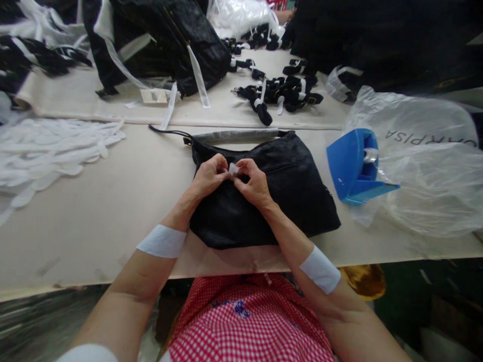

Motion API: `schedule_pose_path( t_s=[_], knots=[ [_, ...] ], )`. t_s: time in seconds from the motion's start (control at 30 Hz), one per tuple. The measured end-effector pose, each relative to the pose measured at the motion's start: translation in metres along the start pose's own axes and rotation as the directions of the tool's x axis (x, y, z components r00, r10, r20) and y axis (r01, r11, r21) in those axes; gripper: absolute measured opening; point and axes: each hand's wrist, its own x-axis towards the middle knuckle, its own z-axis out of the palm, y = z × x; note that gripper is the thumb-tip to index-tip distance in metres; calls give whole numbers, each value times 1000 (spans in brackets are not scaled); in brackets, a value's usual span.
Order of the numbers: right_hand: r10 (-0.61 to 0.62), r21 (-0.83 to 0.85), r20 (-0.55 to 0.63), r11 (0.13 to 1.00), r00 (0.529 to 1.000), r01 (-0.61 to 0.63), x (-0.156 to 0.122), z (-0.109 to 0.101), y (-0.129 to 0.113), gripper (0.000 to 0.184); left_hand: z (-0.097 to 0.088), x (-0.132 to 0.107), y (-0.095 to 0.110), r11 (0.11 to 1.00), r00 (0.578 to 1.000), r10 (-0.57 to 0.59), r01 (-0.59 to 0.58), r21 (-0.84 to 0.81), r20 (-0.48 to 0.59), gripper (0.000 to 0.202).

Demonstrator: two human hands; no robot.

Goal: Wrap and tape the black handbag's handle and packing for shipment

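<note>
A black handbag (pixel 302 201) lies flat on the table before me, its handle (pixel 241 134) wrapped in pale film along the far side. Above its front, my left hand (pixel 212 175) and my right hand (pixel 254 185) meet, thumbs and forefingers pinched around a small white piece (pixel 233 169). Whether this is tape or thin paper I cannot make out. Both hands hover at or rest lightly on the leather. To the right of them runs a zip pocket (pixel 279 170) on the bag.
A blue tape dispenser (pixel 349 166) stands right of the bag, beside clear plastic bags (pixel 426 166). White strips (pixel 49 151) are heaped at left. Bundled black straps (pixel 283 93) and another black bag (pixel 162 45) lie farther back. The table's front edge runs near my body.
</note>
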Motion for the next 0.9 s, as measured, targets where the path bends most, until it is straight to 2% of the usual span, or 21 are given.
schedule_pose_path(
  t_s=[0.17, 0.37, 0.47, 0.6, 0.9],
  knots=[
    [-5, 5, -24, 1000, 1000, 6, -1, 0, 3, 27, 1, -2, 5, 980, 995, 93, -83, 182, -43, 10],
    [-32, -61, -8, 998, 999, 32, -1, -1, 2, 11, 2, -6, 10, 939, 992, 86, -48, 341, -97, 9],
    [-16, -107, 1, 994, 1000, 16, -1, -2, 0, 6, 2, -8, 11, 944, 994, 94, -71, 321, -55, 6],
    [4, -118, -1, 993, 1000, -4, -1, -2, -1, 4, 3, -10, 10, 954, 996, 88, -82, 290, -7, 14],
    [40, -142, -20, 989, 999, -43, 0, -2, 2, 6, 0, -8, 1, 994, 998, 51, -55, 90, 41, 22]
  ],
)
